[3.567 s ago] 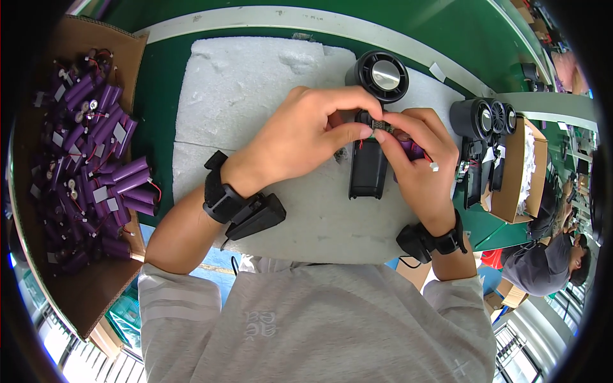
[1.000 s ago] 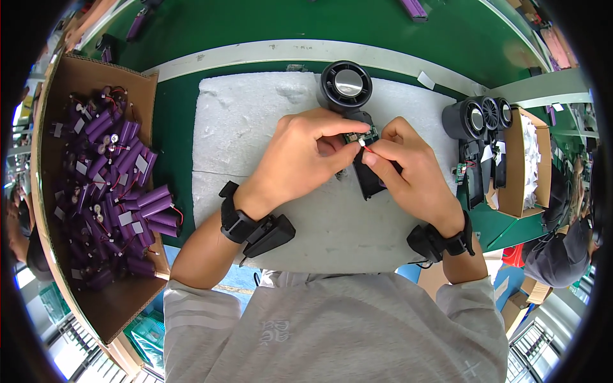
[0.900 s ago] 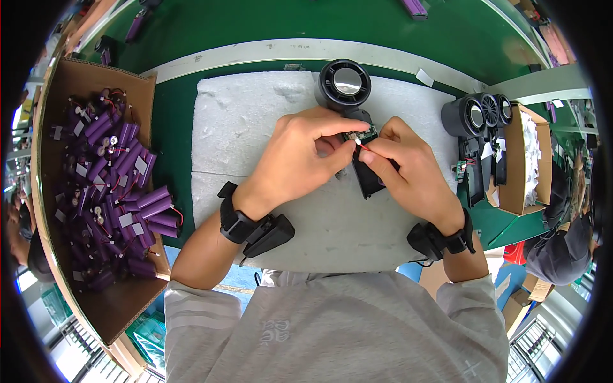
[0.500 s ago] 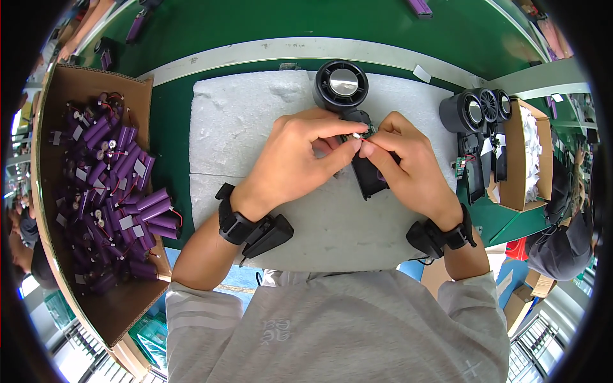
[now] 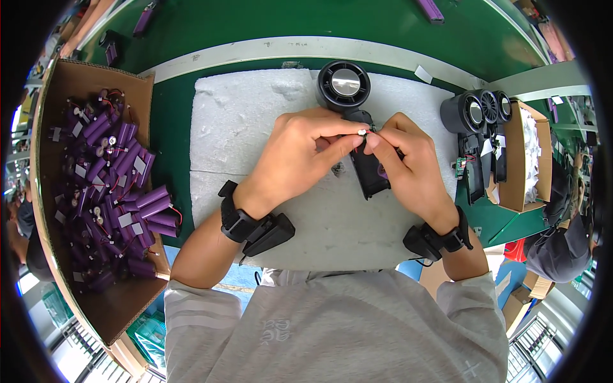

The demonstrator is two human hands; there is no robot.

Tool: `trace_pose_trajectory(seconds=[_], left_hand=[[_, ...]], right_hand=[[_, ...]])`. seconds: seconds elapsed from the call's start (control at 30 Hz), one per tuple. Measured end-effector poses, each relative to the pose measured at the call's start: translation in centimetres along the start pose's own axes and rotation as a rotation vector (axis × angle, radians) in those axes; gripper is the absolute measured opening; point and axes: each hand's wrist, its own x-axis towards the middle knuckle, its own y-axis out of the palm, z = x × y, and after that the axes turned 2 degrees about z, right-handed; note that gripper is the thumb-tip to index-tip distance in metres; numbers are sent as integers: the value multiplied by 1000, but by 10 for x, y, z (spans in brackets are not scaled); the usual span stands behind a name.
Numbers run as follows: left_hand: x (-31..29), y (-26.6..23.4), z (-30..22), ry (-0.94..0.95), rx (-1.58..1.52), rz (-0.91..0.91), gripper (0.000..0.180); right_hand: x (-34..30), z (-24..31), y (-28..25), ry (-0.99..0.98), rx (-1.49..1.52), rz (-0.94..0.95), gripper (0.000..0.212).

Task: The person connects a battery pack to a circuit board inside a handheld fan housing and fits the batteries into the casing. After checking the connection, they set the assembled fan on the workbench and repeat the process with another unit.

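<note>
A black handheld fan lies on the white foam pad, its round head (image 5: 345, 83) at the far end and its open black handle (image 5: 370, 177) toward me. Over the top of the handle, my left hand (image 5: 287, 153) pinches a small white wire connector (image 5: 362, 132) between thumb and forefinger. My right hand (image 5: 412, 163) is closed in a pinch right beside it, fingertips nearly meeting the left ones. Whatever its fingertips hold is too small to make out. Fingers hide most of the inside of the handle.
On the left, a cardboard box (image 5: 121, 319) holds many purple battery packs (image 5: 131, 156) with wires. At right, several black fan units (image 5: 456, 113) stand beside a small carton (image 5: 543, 156) of white pieces. The foam pad (image 5: 242, 105) covers the green bench before me.
The white connector and my left fingertips have shifted slightly right, closer to the right hand. The red wire between the fingers shows less now. The fan has shifted very slightly.
</note>
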Motion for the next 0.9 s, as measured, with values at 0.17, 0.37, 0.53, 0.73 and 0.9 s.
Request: trace_pose_trajectory(seconds=[0.17,0.37,0.53,0.73,0.9], left_hand=[[0,-1,2,27,48,3,20],[2,-2,0,63,100,7,19],[1,1,-3,47,41,-17,18],[1,1,-3,-40,-27,-26,17],[1,0,-7,-102,-58,-21,16]], right_hand=[[-1,2,1,40,6,22,20],[-2,5,3,-34,-116,28,18],[-3,4,3,-61,-150,27,16],[-4,7,9,-145,-150,-102,8],[-2,11,10,-208,-142,-247,10]])
